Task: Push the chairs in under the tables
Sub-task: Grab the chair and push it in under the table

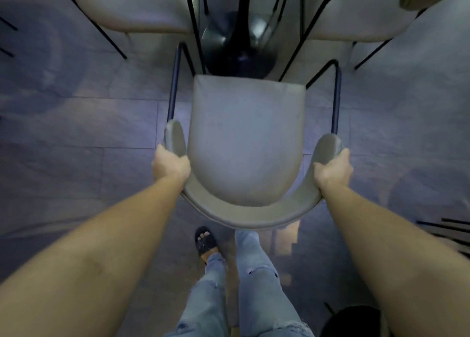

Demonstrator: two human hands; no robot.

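A grey padded chair (246,138) with a curved back and thin black legs stands right in front of me, seen from above. My left hand (171,164) grips the left end of its curved backrest. My right hand (333,169) grips the right end. The seat's front edge points at the black pedestal base (239,54) of a table, whose top edge barely shows at the frame's upper border.
Two more grey chairs (132,9) (361,14) sit at the upper left and upper right, either side of the pedestal. The floor (76,133) is grey tile. My legs in jeans and a sandalled foot (204,242) are just behind the chair. Dark chair legs (447,227) show at the right edge.
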